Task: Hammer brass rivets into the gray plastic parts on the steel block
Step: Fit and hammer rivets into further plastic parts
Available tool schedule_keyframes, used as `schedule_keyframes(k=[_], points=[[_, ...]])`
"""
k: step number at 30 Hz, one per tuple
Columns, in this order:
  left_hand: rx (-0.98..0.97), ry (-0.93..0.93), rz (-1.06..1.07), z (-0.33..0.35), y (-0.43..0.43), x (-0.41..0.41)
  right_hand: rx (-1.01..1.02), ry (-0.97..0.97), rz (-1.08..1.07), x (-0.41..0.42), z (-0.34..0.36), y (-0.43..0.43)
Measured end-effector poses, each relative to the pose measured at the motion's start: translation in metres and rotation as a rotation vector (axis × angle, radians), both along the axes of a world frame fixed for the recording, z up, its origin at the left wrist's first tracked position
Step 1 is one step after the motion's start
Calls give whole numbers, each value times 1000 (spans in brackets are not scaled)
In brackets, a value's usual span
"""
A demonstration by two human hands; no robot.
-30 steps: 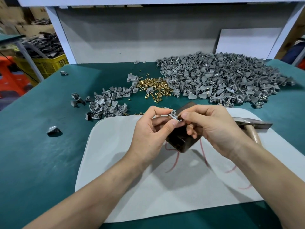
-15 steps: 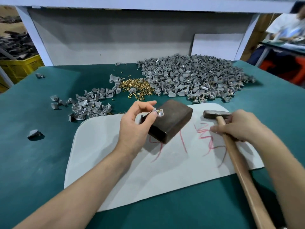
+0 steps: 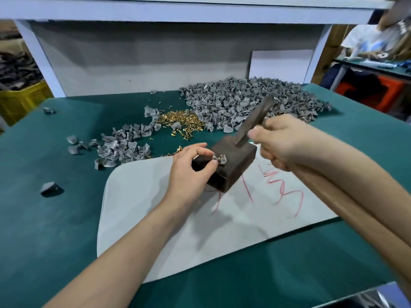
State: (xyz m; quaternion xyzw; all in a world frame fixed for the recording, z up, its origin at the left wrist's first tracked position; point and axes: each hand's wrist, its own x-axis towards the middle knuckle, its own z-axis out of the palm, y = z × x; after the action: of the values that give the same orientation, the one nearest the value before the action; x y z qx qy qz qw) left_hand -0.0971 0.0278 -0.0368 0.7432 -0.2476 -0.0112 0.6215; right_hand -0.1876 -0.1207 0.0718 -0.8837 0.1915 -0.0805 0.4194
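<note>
Gray part (image 3: 220,160) pinched by L hand (image 3: 191,172) on block (image 3: 238,155); R hand (image 3: 287,143) grips hammer (image 3: 253,121).

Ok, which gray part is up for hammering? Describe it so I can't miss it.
Find the white mat, then the dark steel block at its far edge. The gray part lies on the block's top, pinched by the left hand; unlike the heaped parts behind, it sits alone with a brass rivet sticking up.

White mat (image 3: 138,207) on green table (image 3: 44,230); yellow crate (image 3: 22,101)
</note>
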Motion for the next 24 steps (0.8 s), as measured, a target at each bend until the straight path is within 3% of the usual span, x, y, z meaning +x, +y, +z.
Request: schedule_keyframes(k=[3,5,11,16,21,24], points=[[18,-55,5,0,-1,4,-372,57,41,10,-6,21],[17,-73,6,-1,-1,6,-473,87,59,13,-10,25],[11,-82,25,-1,-2,4,-579,140,58,16,-8,26],[-19,-31,32,-3,-2,2,-666,47,41,14,0,27],[-8,-65,23,-2,-1,3,-686,215,151,21,-6,37],[-38,-20,18,-3,-2,2,-730,113,88,22,11,32]])
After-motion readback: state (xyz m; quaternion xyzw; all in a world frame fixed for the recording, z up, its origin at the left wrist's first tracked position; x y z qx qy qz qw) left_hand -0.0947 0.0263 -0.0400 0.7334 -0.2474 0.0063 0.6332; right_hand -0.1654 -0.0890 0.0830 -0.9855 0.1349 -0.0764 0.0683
